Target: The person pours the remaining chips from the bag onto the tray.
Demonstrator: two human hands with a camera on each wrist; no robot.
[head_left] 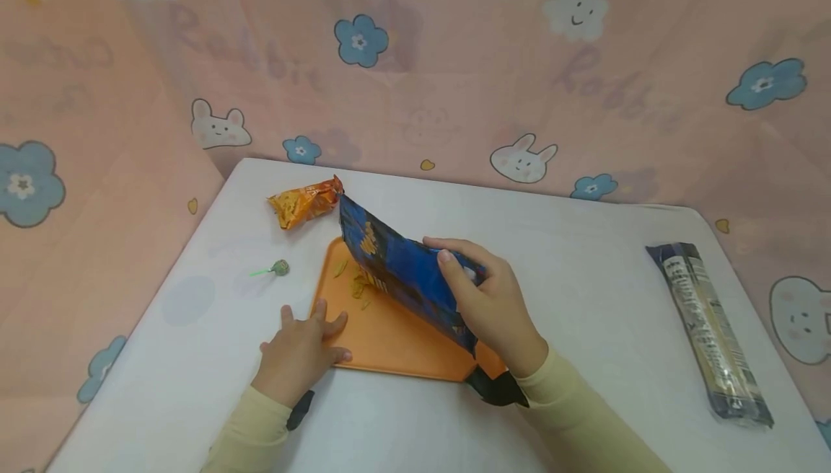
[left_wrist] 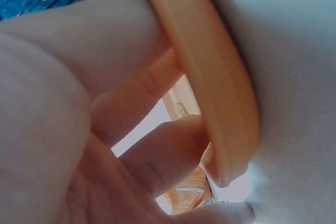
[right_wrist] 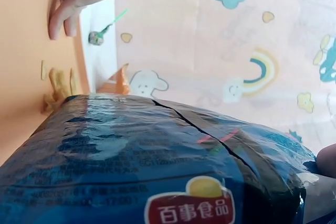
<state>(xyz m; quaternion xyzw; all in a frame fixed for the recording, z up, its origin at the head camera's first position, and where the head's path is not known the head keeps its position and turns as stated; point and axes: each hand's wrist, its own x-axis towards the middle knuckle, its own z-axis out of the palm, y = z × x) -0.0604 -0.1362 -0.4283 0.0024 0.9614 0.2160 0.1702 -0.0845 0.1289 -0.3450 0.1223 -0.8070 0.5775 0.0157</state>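
My right hand (head_left: 493, 303) grips one end of a blue snack bag (head_left: 412, 264), thumb on its near face. The bag is tilted over an orange tray (head_left: 402, 350), its far end beyond the tray's back left. A small heap of yellow snack pieces (head_left: 358, 285) lies on the tray; in the right wrist view the snack pieces (right_wrist: 59, 87) sit right by the bag's edge. My left hand (head_left: 293, 354) rests with spread fingers on the tray's front left corner. In the left wrist view its fingers reach over the tray's rim (left_wrist: 210, 77).
Behind the tray at the left lies an orange wrapped packet (head_left: 304, 202). A lollipop (head_left: 279, 267) with a green stick is left of the tray. Far right on the white table (head_left: 597, 300) lies a long clear-and-dark package (head_left: 710, 332). A patterned pink cloth (head_left: 415, 98) hangs behind.
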